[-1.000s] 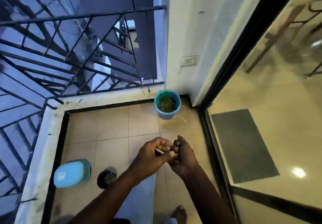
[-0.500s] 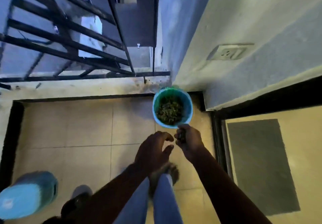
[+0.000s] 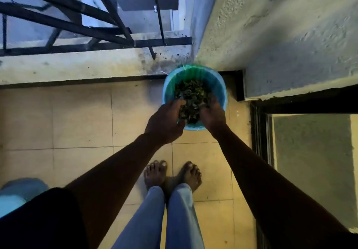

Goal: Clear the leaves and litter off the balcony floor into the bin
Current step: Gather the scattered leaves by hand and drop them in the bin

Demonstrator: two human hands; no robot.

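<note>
The bin (image 3: 219, 86) stood in the far corner of the balcony, tucked against the wall (image 3: 271, 45) and the ledge under the railing (image 3: 77, 25), with a dark heap of leaves (image 3: 191, 93) inside. The left hand (image 3: 164, 121) and right hand (image 3: 212, 115) hovered over its near rim, fingers curled inward. I could not tell whether either held anything. The tiled floor (image 3: 77, 117) looked bare. As I judged it, a scrap let go this close to the near rim could drop onto the tiles, and a knuckle catching the rim might tip the light bin and spill the heap.
</note>
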